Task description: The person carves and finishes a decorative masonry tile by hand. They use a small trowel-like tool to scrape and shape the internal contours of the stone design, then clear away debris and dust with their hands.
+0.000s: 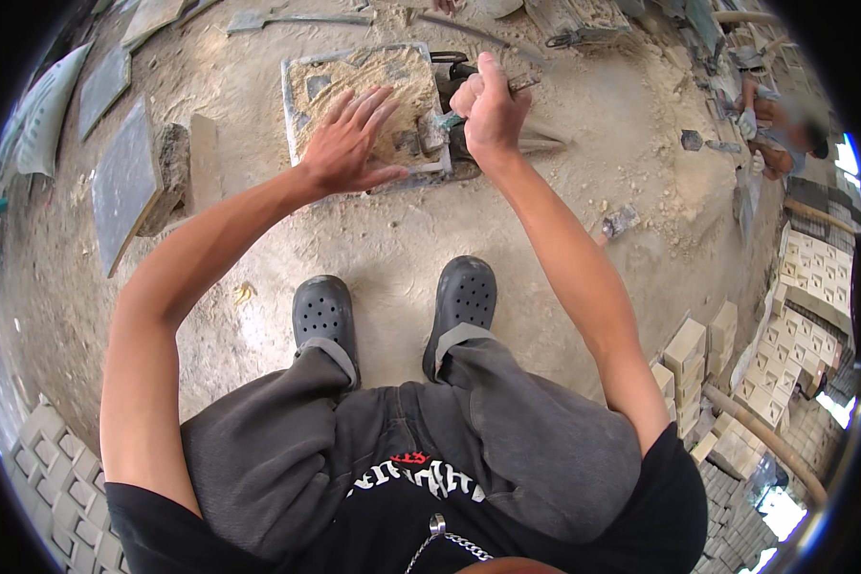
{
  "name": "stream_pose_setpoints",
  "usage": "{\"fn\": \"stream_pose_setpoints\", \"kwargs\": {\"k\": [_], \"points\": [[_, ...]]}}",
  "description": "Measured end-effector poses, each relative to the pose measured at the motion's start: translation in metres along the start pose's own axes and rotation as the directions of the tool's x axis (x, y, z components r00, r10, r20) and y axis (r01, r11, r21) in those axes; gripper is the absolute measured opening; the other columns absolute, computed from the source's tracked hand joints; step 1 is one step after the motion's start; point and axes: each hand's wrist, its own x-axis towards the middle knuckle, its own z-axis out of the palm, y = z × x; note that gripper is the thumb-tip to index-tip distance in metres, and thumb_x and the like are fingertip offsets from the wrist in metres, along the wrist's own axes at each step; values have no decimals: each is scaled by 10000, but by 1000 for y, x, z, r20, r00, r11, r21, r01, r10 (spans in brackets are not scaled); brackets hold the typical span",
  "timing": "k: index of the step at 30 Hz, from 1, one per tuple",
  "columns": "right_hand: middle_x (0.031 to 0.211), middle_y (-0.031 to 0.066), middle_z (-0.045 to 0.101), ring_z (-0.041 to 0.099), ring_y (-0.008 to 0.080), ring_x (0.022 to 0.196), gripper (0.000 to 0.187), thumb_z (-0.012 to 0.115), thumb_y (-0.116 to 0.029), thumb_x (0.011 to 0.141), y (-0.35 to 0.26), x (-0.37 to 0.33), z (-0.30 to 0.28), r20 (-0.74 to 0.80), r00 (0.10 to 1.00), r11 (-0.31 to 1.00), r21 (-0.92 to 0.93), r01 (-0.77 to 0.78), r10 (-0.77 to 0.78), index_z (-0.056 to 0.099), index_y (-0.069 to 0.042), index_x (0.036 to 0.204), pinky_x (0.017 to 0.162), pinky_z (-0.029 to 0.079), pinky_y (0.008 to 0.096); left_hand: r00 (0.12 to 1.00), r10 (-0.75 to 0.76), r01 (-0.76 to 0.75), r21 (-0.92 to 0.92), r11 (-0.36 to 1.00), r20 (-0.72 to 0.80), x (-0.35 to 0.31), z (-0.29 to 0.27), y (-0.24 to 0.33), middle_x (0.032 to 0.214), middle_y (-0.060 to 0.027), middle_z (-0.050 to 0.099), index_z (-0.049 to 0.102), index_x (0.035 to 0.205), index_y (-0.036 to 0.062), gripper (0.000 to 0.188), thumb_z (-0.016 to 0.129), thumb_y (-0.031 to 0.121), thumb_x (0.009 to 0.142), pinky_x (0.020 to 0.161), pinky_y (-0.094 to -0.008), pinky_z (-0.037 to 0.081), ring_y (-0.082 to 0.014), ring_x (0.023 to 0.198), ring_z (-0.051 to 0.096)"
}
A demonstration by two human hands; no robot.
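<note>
In front of my feet lies a rectangular metal mold [286, 105], filled with tan sandy powder [364, 69] through which grey patches show. My left hand [354, 143] is open, fingers spread, over the near part of the powder; whether the palm touches it I cannot tell. At the mold's right side my right hand [493, 115] is closed in a fist, thumb up, around the handle of what looks like a small trowel. Its flat blade [432, 132] points left over the powder. Dark metal handles [454, 67] stick out on the mold's right side, partly behind my fist.
Grey slabs [124, 187] lean at the left beside a rough block [170, 172]. Loose powder [631, 105] covers the ground at right, with a scraper [622, 222] on it. Another person [780, 134] works at far right. Patterned tan tiles [794, 335] are stacked at lower right.
</note>
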Motion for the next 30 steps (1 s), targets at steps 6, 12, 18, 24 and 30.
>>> {"fn": "stream_pose_setpoints", "kwargs": {"k": [6,12,18,24,30], "points": [[417,24,362,298,150,360,494,537,-262,930,-50,17,7,-49,997,987,152,-44,52,356,-159,483,406,292,347,999,-21,21,-6,1000,-25,2,6,-3,1594,-156,166,120,1534,41,1119,421,829,799,1234,-427,63,-269,1484,160],[420,2,396,349,125,354,435,547,-235,916,-11,8,7,32,998,998,-1,-63,63,436,-157,504,385,308,327,997,-47,44,-45,998,-54,13,7,-4,1578,-183,190,119,1531,29,1156,446,842,776,1231,-432,79,-288,1474,185],[409,-1,433,423,119,341,449,546,-197,904,-50,6,14,32,995,995,-39,92,-90,429,-163,472,349,328,310,996,-75,74,-19,997,-44,4,4,-6,1561,-194,224,132,1526,19,1177,454,852,761,1227,-444,100,-304,1464,205],[438,-41,463,378,59,337,516,516,-224,964,-20,-6,23,103,988,975,-176,133,-116,426,-116,468,326,263,250,998,-70,70,-13,997,3,-2,7,-8,1564,-204,213,150,1523,14,1179,460,853,756,1228,-452,87,-315,1473,176],[445,-22,485,359,41,347,488,521,-222,968,-6,-26,8,191,966,962,-178,206,-172,462,-141,491,312,216,249,1000,14,-14,-31,999,22,-2,3,-1,1578,-222,165,129,1526,-1,1206,490,845,746,1228,-454,64,-325,1485,131]]}}
